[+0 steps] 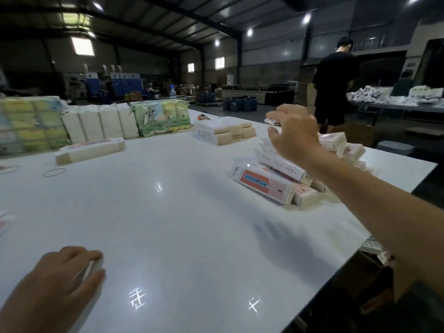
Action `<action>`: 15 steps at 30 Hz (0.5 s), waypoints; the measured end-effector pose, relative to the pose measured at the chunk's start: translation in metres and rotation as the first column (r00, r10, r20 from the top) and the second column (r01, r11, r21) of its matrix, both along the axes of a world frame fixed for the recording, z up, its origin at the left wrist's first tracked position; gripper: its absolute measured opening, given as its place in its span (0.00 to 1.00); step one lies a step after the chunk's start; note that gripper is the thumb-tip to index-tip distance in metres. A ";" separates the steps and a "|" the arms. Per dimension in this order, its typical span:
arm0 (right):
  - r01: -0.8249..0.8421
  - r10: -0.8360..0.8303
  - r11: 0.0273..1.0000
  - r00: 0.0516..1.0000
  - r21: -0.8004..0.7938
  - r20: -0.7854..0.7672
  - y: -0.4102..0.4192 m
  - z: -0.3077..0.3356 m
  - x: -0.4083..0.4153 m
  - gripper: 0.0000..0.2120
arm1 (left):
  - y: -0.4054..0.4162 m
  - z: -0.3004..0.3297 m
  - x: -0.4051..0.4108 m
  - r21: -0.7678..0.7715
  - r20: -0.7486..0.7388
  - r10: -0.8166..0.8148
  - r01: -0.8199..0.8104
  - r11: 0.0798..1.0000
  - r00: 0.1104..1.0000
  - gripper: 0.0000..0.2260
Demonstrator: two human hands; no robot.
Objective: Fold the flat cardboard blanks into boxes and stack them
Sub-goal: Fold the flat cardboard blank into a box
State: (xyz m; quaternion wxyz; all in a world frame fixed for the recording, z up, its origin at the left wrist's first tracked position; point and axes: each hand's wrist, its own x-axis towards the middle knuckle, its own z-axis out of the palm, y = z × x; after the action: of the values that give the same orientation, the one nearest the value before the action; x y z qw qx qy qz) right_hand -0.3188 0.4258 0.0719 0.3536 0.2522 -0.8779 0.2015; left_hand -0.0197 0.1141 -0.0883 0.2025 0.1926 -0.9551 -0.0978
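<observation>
My right hand (294,132) hovers open, fingers spread, above a heap of folded pink-and-white boxes (283,181) at the right side of the white table (180,224). Nothing is in that hand. My left hand (60,277) rests at the table's near left corner, its fingers closed on a small white cardboard piece (92,266), mostly hidden under the fingers. A stack of flat blanks (90,150) lies at the far left of the table. Another pile of flat blanks (223,131) sits further back in the middle.
Wrapped bundles of printed cardboard (96,123) line the table's far left edge. Rubber bands (54,172) lie near them. A person in black (334,85) stands beyond the far right corner at another table. The table's right edge (374,231) drops to cartons on the floor.
</observation>
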 end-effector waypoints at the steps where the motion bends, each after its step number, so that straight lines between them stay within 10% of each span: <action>1: -0.101 0.101 0.995 0.995 0.012 -0.024 -0.019 -0.004 0.021 0.17 | 0.007 0.008 0.000 0.008 -0.001 0.019 -0.019 1.000 1.000 0.23; 6: -0.484 0.455 0.842 0.874 0.237 0.171 -0.103 -0.057 0.115 0.15 | 0.031 0.028 0.008 0.039 0.006 0.038 -0.039 0.998 0.999 0.21; 15: -0.593 0.441 0.718 0.793 0.364 0.421 -0.156 -0.135 0.157 0.15 | 0.034 0.024 0.007 0.032 -0.026 0.066 -0.065 0.997 0.998 0.15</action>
State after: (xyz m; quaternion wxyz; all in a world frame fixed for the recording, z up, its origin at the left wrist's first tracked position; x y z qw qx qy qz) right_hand -0.1621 0.2702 -0.0628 0.0689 0.5351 -0.8353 0.1062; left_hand -0.0126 0.1481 -0.0641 0.2153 0.2255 -0.9439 -0.1086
